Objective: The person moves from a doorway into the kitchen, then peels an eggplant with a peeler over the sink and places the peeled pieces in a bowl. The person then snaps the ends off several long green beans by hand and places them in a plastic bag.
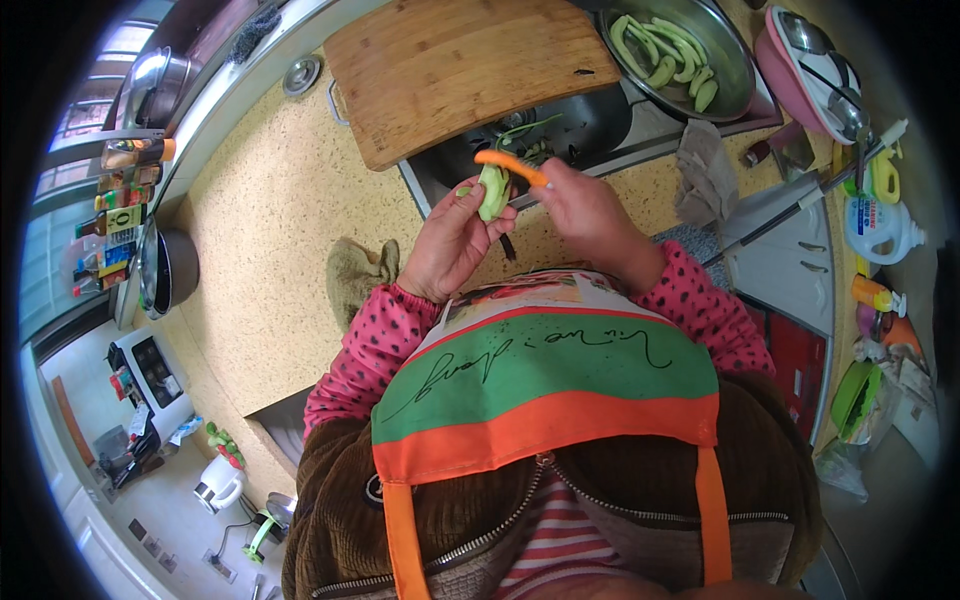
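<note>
My left hand (pixel 454 236) grips a pale green, peeled piece of vegetable (pixel 494 196), possibly eggplant, between thumb and fingers. An orange-handled peeler (pixel 517 166) is in my right hand (pixel 589 217), its head at the upper end of the vegetable. A dark strip (pixel 508 246) hangs below the left fingers. Both hands are just in front of the sink (pixel 607 124), where a green stem and dark peelings lie. A stainless steel basin (pixel 739 97) at the far right of the sink holds several peeled, pale green vegetables (pixel 664 71).
A wooden cutting board (pixel 465 67) covers part of the sink. Grey cloth (pixel 705 172) drapes over the counter edge; a greenish cloth (pixel 356 274) lies left of my hands. A metal lid (pixel 301 75) rests on the speckled counter (pixel 262 225). A pink basin (pixel 787 75) with ladles stands right.
</note>
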`<state>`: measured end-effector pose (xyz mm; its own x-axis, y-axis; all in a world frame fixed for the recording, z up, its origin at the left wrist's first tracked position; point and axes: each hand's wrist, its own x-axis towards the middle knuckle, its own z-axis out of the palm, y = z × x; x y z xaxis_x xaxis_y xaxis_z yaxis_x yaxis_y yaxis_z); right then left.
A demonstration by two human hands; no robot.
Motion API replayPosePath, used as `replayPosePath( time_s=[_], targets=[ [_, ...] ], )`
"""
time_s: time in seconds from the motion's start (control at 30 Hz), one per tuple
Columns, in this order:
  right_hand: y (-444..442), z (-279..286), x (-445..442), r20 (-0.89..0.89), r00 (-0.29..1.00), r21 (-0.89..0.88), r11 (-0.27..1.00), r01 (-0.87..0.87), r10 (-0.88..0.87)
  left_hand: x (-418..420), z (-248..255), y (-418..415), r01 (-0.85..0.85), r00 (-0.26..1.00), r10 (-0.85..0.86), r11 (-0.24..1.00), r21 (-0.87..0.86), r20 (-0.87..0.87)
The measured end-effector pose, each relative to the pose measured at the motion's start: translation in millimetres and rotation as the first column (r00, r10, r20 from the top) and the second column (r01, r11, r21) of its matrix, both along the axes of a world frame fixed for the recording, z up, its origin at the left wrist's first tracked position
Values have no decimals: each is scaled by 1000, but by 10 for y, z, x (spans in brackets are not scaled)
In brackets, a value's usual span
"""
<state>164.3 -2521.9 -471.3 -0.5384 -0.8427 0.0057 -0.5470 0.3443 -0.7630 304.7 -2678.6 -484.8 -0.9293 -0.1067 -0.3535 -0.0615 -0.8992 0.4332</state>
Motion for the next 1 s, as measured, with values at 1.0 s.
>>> replayPosePath(
  time_s=[1.0],
  targets=[
    [62,-170,-104,-33,994,33,994,102,-101,-1,13,-15,-23,999,26,992,121,-21]
  ],
)
